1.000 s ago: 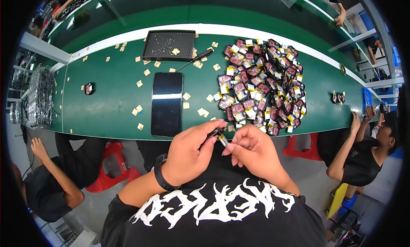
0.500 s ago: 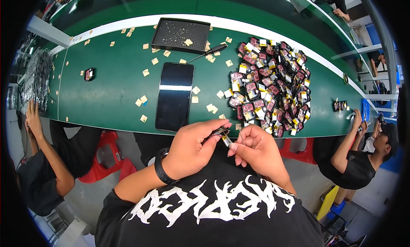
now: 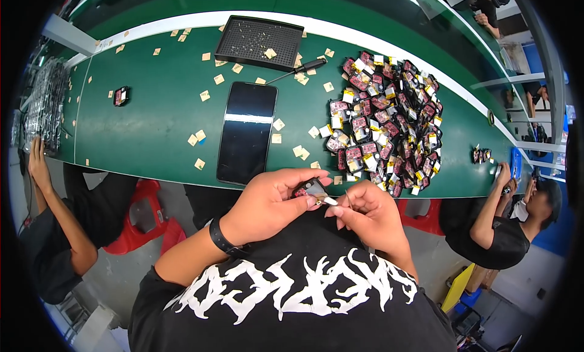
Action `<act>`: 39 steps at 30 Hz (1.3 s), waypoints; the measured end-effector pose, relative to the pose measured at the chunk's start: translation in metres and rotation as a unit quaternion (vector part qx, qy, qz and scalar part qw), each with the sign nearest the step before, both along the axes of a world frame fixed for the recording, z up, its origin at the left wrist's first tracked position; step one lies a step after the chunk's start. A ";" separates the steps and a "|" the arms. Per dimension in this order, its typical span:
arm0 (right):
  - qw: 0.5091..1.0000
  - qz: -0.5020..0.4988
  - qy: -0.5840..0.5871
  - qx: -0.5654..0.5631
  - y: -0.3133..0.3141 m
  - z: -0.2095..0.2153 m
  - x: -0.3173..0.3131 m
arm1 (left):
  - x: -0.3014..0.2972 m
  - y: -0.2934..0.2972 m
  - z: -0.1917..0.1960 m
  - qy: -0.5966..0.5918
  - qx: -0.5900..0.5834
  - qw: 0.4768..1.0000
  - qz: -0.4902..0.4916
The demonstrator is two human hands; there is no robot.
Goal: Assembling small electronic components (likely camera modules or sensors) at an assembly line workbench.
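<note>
Near the table's front edge, my left hand (image 3: 264,200) is closed around a small black device case (image 3: 308,186) with a red circuit board inside. A small silver-white battery pouch (image 3: 328,200) with a bit of yellow juts from the case toward my right hand (image 3: 372,215). The thumb and fingers of that hand are pinched together beside the battery's end, and a thin stick (image 3: 348,198) stands up between them. Whether the right fingertips touch the battery is hard to tell.
A large pile of similar black cases (image 3: 389,124) covers the table's right. A dark phone (image 3: 247,133) lies left of it, with a screwdriver (image 3: 298,71) and black tray (image 3: 260,43) behind. Small beige squares (image 3: 297,151) are scattered about. Co-workers (image 3: 511,224) sit on both sides.
My left hand has turned the case so that its red board faces up more. The battery now points rightward from it, and the right fingers have shifted slightly. The view has shifted a little.
</note>
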State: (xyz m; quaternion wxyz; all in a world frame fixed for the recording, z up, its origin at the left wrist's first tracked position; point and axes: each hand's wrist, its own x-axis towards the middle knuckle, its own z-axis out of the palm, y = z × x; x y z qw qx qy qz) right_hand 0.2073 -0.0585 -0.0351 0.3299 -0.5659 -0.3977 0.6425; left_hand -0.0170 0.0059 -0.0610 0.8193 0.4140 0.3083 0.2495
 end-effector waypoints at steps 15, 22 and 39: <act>0.991 -0.071 -0.039 0.109 0.018 -0.007 -0.017 | 0.003 -0.001 0.014 0.104 0.039 0.994 -0.024; 0.995 -0.061 -0.021 0.077 0.017 -0.006 -0.018 | 0.004 0.002 0.019 0.141 0.080 0.986 -0.031; 0.960 -0.090 -0.194 0.182 0.010 -0.013 -0.028 | 0.011 -0.004 0.004 0.111 0.150 0.982 0.018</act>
